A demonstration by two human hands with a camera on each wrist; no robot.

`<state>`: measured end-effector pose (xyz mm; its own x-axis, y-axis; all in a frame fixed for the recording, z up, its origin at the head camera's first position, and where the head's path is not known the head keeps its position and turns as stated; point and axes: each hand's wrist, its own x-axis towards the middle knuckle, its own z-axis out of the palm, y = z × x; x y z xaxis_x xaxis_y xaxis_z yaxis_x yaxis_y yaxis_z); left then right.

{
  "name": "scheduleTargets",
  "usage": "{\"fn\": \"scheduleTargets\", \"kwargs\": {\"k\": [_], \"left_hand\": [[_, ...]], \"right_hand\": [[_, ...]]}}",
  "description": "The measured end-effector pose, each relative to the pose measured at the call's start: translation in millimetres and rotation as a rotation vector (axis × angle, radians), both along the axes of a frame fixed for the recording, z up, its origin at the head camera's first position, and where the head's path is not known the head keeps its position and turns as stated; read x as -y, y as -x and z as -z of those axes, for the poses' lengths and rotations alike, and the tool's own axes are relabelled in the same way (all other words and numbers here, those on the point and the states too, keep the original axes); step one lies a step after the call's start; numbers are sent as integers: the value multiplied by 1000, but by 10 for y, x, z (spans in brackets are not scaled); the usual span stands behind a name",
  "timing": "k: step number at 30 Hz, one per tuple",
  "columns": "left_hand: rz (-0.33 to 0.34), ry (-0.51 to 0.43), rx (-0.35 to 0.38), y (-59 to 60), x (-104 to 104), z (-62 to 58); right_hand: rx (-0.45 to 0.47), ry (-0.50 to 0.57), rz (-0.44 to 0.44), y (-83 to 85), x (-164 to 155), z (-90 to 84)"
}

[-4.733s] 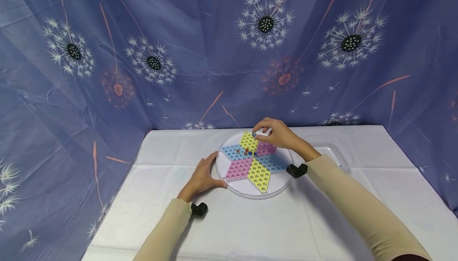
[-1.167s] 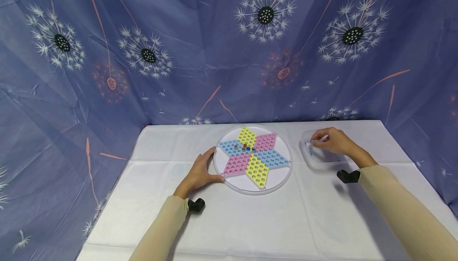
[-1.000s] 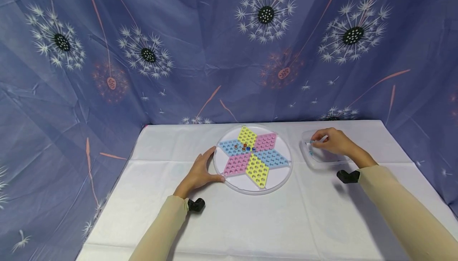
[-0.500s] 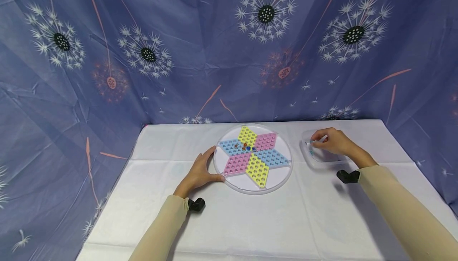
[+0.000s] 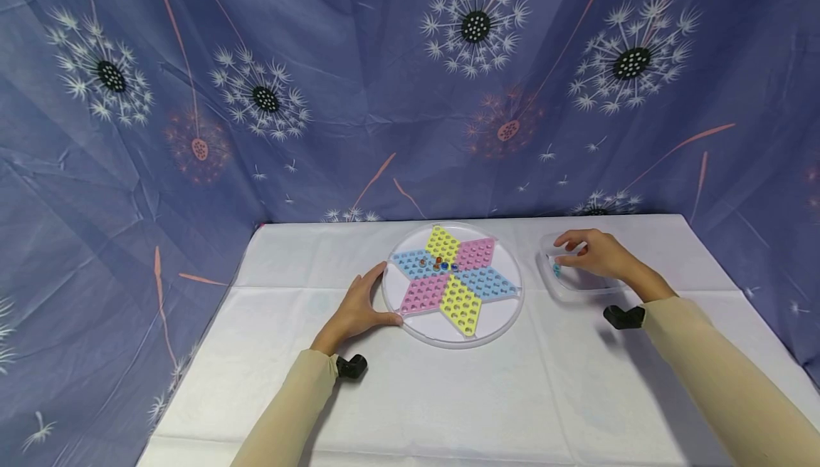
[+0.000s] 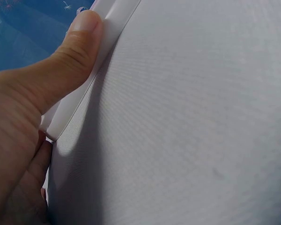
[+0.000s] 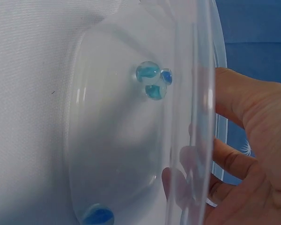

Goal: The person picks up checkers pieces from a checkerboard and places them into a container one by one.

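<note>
Since half a second ago, only my right hand [image 5: 596, 253] has changed: its fingers now lift and spread over the clear tray [image 5: 579, 289] instead of pinching down into it, while the earlier reach across the star board [image 5: 453, 283] is long over. My left hand [image 5: 359, 310] lies open on the desk [image 5: 448, 396], thumb [image 6: 79, 42] pressed flat against the board's white rim [image 6: 84, 101], bracing it. My right hand hovers at the tray's far wall, fingers [image 7: 239, 159] loosely curled behind the clear plastic, holding nothing that I can see. Blue marbles [image 7: 152, 82] cluster on the tray floor, another [image 7: 98, 216] near its corner; a few marbles [image 5: 439, 264] sit at the board's centre. I judge the risk lies in the light tray: a knock from my fingers could tip or slide it, and round glass would roll off the desk. A slack left thumb would let the board shift and shake its seated marbles loose.
</note>
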<state>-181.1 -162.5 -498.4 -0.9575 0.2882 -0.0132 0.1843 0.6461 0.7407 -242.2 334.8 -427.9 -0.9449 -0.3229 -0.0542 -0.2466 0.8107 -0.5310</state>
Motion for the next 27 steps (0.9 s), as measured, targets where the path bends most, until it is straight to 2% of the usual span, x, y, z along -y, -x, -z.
{"fn": "scheduleTargets", "kwargs": {"k": [8, 15, 27], "left_hand": [[2, 3, -11, -6, -5, -12], [-10, 2, 8, -19, -4, -6], [-17, 2, 16, -33, -15, -20]], "right_hand": [[0, 0, -7, -39, 8, -72], [-26, -2, -32, -39, 33, -151], [-82, 19, -101, -75, 245, -386]]}}
